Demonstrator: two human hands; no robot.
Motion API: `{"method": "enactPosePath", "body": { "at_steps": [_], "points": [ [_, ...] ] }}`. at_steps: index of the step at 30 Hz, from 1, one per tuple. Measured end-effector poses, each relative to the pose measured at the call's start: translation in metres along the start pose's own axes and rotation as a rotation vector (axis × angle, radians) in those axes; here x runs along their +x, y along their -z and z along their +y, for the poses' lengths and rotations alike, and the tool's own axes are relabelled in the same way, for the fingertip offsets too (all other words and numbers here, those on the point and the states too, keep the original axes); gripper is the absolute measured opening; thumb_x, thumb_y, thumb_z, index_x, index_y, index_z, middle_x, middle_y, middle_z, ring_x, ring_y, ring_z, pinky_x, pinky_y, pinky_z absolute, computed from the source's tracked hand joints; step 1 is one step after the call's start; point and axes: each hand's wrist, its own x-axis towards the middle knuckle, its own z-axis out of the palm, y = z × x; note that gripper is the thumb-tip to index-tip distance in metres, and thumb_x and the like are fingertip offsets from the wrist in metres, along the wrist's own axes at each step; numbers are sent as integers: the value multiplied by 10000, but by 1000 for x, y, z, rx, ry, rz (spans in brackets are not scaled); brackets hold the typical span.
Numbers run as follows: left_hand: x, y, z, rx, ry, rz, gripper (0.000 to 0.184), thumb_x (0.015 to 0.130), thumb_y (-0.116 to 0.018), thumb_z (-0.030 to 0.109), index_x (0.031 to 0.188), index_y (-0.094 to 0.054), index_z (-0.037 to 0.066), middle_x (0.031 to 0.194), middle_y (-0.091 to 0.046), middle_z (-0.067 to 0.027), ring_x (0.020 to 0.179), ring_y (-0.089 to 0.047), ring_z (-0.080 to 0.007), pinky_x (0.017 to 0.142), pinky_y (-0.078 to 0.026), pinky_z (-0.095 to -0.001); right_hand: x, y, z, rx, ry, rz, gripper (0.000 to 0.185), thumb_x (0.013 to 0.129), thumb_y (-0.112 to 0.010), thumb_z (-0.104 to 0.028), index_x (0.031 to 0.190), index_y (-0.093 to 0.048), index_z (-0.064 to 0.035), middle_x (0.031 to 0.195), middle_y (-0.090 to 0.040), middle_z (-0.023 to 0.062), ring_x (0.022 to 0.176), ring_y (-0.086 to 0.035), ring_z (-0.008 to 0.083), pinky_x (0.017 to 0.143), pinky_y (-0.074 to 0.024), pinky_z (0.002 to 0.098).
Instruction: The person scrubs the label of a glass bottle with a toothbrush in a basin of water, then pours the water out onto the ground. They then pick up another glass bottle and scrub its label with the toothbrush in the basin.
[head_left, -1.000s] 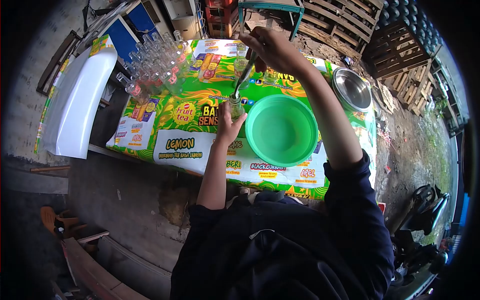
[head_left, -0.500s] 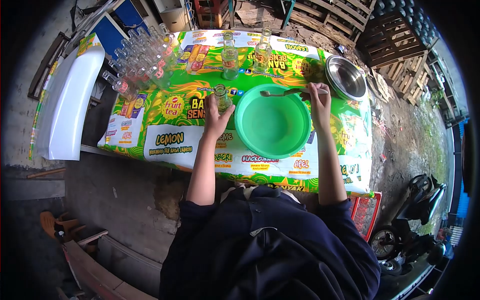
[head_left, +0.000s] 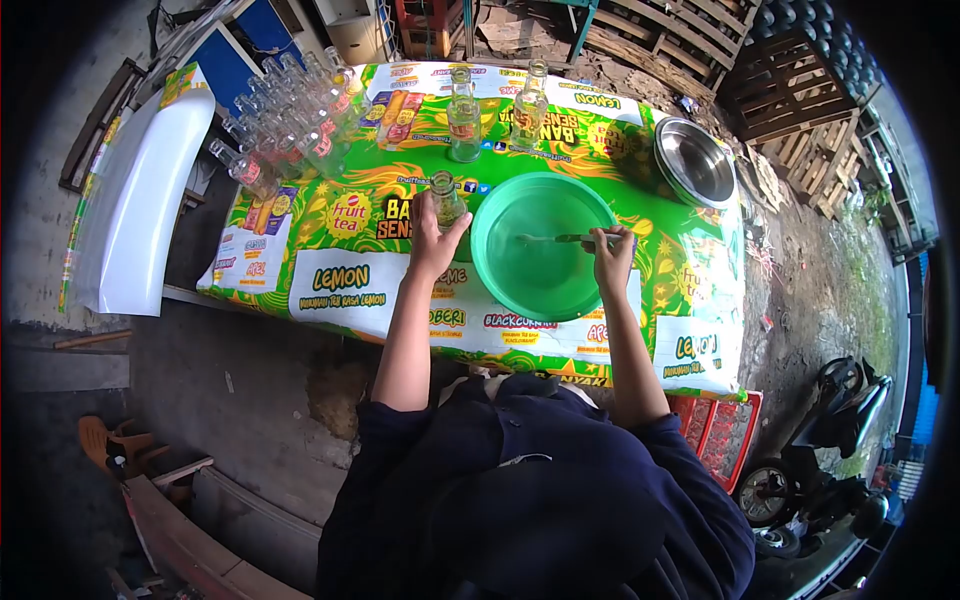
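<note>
My left hand [head_left: 432, 243] is wrapped around a clear glass bottle [head_left: 444, 186] that stands upright on the table, left of a green plastic basin [head_left: 500, 285]. In my right hand [head_left: 612, 262] is the handle of a slim brush [head_left: 570, 238]. It points left over the basin's inside, its head low near the water; how deep it dips I cannot tell. Behind the basin two more glass bottles stand upright, one clear bottle [head_left: 464, 128] and one labelled bottle [head_left: 529, 112].
Several glass bottles [head_left: 300, 125] crowd the table's far left. Nested metal bowls [head_left: 692, 165] stand at the right on the printed tablecloth [head_left: 350, 280]. A red crate [head_left: 716, 430] sits below the near right edge. Wooden pallets and a parked motorbike [head_left: 800, 490] are beyond.
My right hand has moved down and left, bringing the brush from above the basin's far rim to low over its middle. My left hand and its bottle have stayed in place.
</note>
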Motion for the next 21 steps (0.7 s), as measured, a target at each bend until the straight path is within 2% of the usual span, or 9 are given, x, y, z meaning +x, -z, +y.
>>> {"method": "enactPosePath", "body": {
  "at_steps": [2,3,5,9,10,11,13,19,21],
  "points": [
    [-1,-2,-4,-46,37,-21,449,730,-682,198,1062,-446,9,994,-471,-154,978,-434,-327,872,-336,-420,5,5,-3,50,-43,-15,230,870,-532,-58,968,-329,-14,866,-562,157,684,-620,203,598,-529,272],
    [-1,0,-6,-65,55,-29,454,730,-683,200,1068,-449,9,995,-479,-153,975,-440,-324,870,-342,-416,9,6,-5,185,-94,30,239,869,-540,-71,968,-329,-17,852,-556,159,651,-602,193,568,-508,270],
    [-3,-4,-5,-176,81,19,470,733,-684,198,1097,-454,12,1015,-498,-146,989,-457,-302,871,-359,-399,14,6,-36,293,-115,14,242,871,-542,-77,969,-329,-18,847,-554,162,627,-581,188,563,-488,268],
    [-5,-5,1,-256,90,18,468,735,-685,165,1113,-453,13,1033,-505,-120,970,-500,-239,862,-388,-350,25,-23,-121,420,22,-143,209,879,-539,-80,956,-354,-19,778,-566,118,607,-550,160,600,-474,260],
    [-6,-7,-11,-244,19,21,469,738,-682,143,1121,-445,11,1029,-507,-116,946,-517,-230,853,-395,-339,21,-48,-157,419,78,-227,208,878,-540,-77,961,-358,-19,789,-571,119,623,-568,162,603,-483,257],
    [-7,-7,-10,-239,26,28,475,739,-680,133,1128,-438,9,1033,-507,-116,954,-515,-228,856,-394,-338,26,-57,-159,439,106,-278,205,874,-544,-75,956,-365,-19,791,-569,115,667,-591,167,610,-495,251],
    [-8,-7,-4,-227,39,43,487,739,-677,112,1142,-424,5,1040,-507,-117,969,-511,-223,861,-392,-336,21,-78,-174,354,149,-332,207,874,-549,-83,957,-372,-14,803,-571,115,695,-604,169,613,-504,249],
    [-10,-13,-15,-310,34,50,619,727,-706,101,1211,-331,9,1137,-483,-136,1050,-487,-230,923,-374,-344,11,-120,-212,20,554,-487,181,876,-518,-58,953,-371,13,786,-579,131,682,-601,166,577,-485,265],
    [-9,-11,-7,-349,8,61,634,716,-711,81,1215,-326,12,1140,-483,-141,1059,-485,-229,917,-381,-346,9,-136,-230,-267,871,-569,185,834,-506,-11,929,-352,31,672,-550,163,643,-597,262,537,-445,336]
  ]
}}
